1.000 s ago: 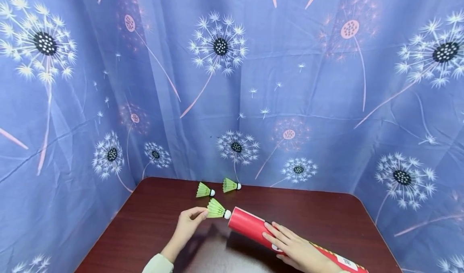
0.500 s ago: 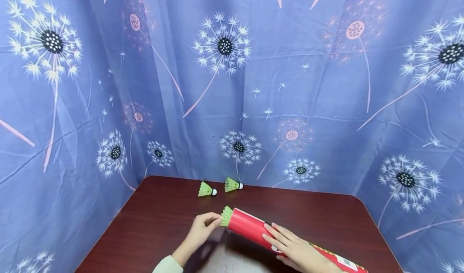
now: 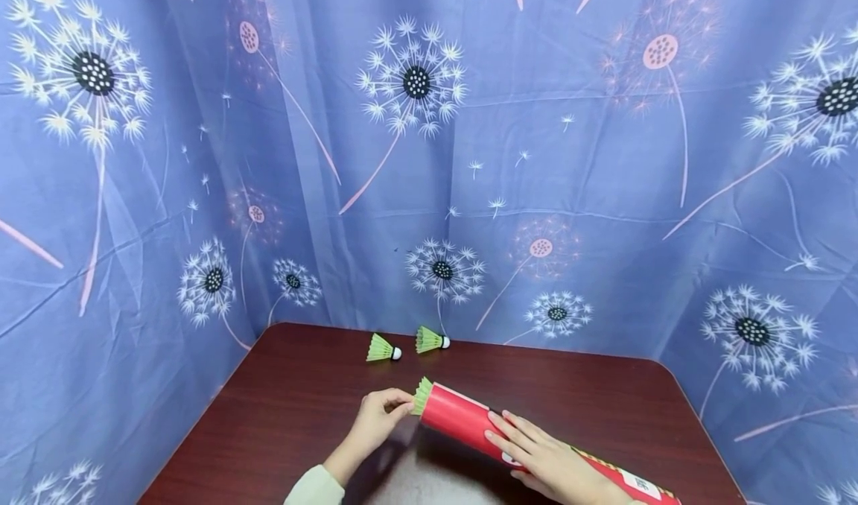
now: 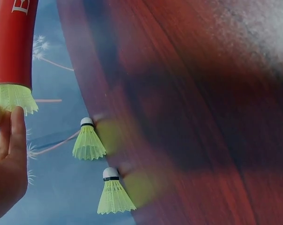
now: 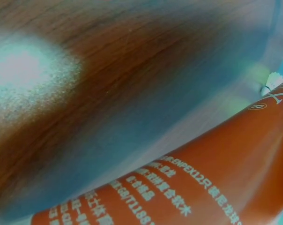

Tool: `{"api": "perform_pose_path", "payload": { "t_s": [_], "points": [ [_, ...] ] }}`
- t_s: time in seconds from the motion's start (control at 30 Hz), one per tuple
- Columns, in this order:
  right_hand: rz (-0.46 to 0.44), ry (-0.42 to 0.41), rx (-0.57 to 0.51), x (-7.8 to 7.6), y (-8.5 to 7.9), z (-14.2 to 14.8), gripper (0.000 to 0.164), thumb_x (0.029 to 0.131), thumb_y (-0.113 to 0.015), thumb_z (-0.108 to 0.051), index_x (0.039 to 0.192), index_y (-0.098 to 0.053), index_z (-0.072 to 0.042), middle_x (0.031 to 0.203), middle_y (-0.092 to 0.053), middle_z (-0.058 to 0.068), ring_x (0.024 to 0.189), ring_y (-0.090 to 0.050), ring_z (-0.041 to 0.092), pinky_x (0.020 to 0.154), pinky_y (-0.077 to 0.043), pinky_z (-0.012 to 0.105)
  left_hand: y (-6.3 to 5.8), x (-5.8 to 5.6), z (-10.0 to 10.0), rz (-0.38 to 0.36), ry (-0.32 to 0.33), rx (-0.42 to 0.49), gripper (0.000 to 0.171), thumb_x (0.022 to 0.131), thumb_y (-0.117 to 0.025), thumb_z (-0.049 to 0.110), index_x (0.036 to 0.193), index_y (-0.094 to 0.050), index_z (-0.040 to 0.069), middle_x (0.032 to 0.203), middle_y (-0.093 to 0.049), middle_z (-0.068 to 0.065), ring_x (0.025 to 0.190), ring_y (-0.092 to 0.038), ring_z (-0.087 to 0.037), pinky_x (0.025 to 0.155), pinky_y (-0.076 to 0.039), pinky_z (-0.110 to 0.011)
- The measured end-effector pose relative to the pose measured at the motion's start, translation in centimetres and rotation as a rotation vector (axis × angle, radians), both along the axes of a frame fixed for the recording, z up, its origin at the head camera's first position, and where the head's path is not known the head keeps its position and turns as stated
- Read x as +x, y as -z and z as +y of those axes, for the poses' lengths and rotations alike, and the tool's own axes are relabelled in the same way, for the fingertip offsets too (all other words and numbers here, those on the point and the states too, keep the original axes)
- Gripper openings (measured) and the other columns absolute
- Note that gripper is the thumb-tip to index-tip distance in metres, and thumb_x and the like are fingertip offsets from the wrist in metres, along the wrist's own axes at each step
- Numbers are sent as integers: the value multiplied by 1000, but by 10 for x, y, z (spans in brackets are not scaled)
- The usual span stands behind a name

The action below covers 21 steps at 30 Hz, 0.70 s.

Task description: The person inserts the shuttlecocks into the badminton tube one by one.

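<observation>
My left hand (image 3: pixel 372 420) pinches the skirt edge of a yellow-green shuttlecock (image 3: pixel 422 396) between thumb and fingers. The cork end of that shuttlecock is hidden inside the mouth of a red tube (image 3: pixel 457 415), and only the feathered rim sticks out. Over the tube's middle lies my right hand (image 3: pixel 551 462), holding it at a slant with the mouth toward the left. In the left wrist view the fingertips (image 4: pixel 17 119) meet the skirt just below the tube's rim. White printing covers the tube's side (image 5: pixel 179 197) in the right wrist view.
Two more yellow-green shuttlecocks with white heads lie near the table's back edge, one on the left (image 3: pixel 383 348) and one on the right (image 3: pixel 432 340). Behind the dark reddish-brown table (image 3: pixel 281 386) hangs a blue curtain (image 3: pixel 496 281) with dandelion prints.
My left hand has moved right, carrying the shuttlecock from outside the tube until its head and most of its skirt are inside. The right hand and tube stay put.
</observation>
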State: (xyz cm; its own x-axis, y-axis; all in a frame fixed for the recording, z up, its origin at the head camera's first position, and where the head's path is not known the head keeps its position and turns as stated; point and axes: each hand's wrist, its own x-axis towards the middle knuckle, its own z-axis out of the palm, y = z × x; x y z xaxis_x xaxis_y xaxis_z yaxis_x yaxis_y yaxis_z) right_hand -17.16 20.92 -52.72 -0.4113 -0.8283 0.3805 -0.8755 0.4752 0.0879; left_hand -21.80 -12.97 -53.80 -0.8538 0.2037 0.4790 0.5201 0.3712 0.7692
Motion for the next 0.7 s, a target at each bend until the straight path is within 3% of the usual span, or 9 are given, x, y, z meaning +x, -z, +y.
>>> {"api": "perform_pose_path", "payload": {
  "t_s": [0.07,0.27,0.37,0.57,0.7],
  "points": [
    [16,-14,-20,0,1,0,80,82,-77,-35,148,-37,-13,153,-33,11,135,-37,29,108,-29,20,0,0,1,-3,3,-8,5,81,-74,2,82,-73,7,77,-71,-2,66,-60,-3,57,-51,-23],
    [26,-47,-56,0,0,-2,68,90,-68,-36,146,-40,-11,152,-35,13,133,-40,32,113,-11,17,-4,2,7,-39,23,5,10,78,-74,-4,82,-74,5,79,-71,-5,68,-63,-11,58,-52,-24],
    [18,-27,-31,0,-1,-2,73,86,-73,-35,147,-39,-12,152,-34,11,133,-39,30,113,-11,17,-1,0,7,-39,40,20,10,79,-74,-3,83,-74,6,79,-71,-6,69,-62,-7,58,-52,-23],
    [20,-17,-22,-1,1,-2,79,82,-76,-36,147,-39,-13,152,-34,11,134,-38,29,108,-29,20,1,-2,8,-78,68,26,5,81,-74,5,85,-76,8,81,-72,-4,68,-61,-1,58,-52,-22],
    [27,-30,-34,-3,4,-3,79,82,-77,-35,147,-39,-13,153,-34,11,135,-37,28,111,-21,18,0,-3,7,-101,85,29,5,81,-75,6,85,-76,7,81,-72,-5,69,-60,-2,59,-51,-21]
  ]
}}
